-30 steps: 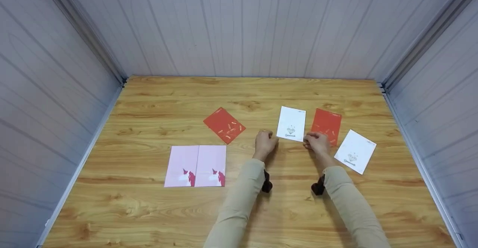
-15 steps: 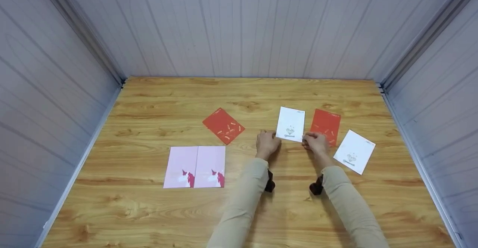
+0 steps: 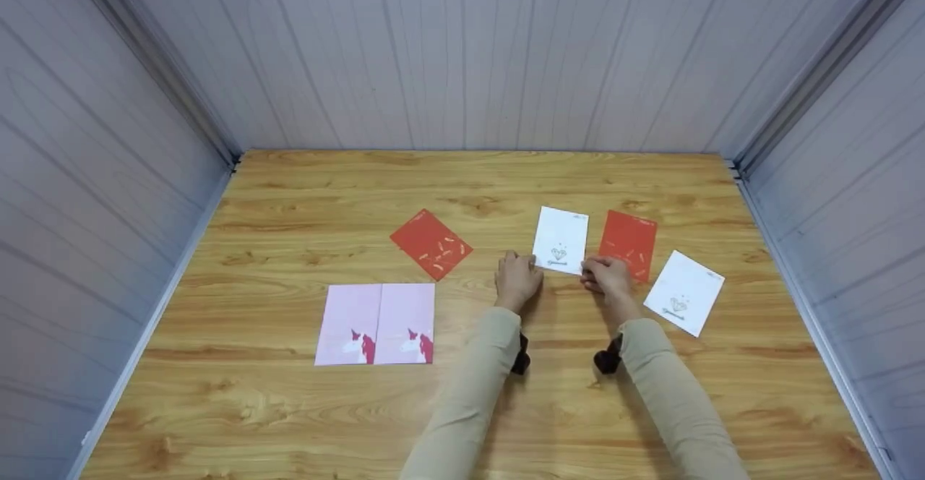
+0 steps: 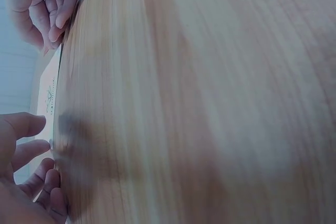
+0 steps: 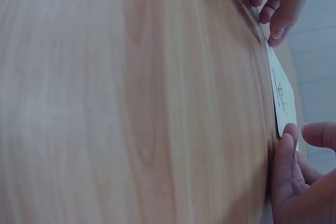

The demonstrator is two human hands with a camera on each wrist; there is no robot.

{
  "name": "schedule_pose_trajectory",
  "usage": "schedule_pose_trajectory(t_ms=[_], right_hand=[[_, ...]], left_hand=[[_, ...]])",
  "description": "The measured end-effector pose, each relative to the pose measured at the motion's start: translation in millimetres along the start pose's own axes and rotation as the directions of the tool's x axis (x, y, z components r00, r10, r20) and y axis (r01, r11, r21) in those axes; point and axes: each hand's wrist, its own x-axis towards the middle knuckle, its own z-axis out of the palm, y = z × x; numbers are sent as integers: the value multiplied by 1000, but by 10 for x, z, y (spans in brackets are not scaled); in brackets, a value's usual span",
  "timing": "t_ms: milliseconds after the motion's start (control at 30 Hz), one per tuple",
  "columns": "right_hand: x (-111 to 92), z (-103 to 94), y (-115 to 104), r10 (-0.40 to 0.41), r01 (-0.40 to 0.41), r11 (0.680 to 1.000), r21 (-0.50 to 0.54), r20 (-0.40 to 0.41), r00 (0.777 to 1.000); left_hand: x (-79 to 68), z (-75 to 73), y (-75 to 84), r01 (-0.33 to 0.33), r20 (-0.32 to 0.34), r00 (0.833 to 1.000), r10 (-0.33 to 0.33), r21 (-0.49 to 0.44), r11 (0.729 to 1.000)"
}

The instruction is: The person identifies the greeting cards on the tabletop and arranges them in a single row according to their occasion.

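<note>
In the head view, a white card [image 3: 561, 238] with a small printed diamond lies on the table. My left hand [image 3: 518, 277] is at its near left corner, fingertips right at the edge. At the near right corner, fingertips of my right hand [image 3: 608, 277] touch the card, and this hand overlaps the near end of a red card [image 3: 629, 238]. The left wrist view shows my left thumb and index finger spread at the card's edge. In the right wrist view, one right fingertip [image 5: 289, 129] rests on the card's corner, with another finger apart from it.
A second white card [image 3: 684, 294] lies tilted at the right. Left of my hands is another red card [image 3: 431, 244], turned diagonally. Two pink cards with unicorn pictures [image 3: 405, 321] lie side by side nearer the front left. Pale panel walls [image 3: 462, 53] enclose the wooden table.
My left hand has shifted slightly right, up to the white card's near left corner. My right hand stays at the other corner, and the cards lie much as before.
</note>
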Motion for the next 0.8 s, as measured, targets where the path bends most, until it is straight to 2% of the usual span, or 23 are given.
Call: schedule_pose_trajectory(t_ms=[367, 800], right_hand=[[52, 59, -15, 47, -48, 997, 58, 12, 999], [-32, 110, -8, 12, -22, 996, 92, 112, 994]], left_hand=[[-12, 4, -7, -1, -18, 1000, 1, -20, 1000], [7, 34, -54, 18, -25, 999, -20, -105, 994]])
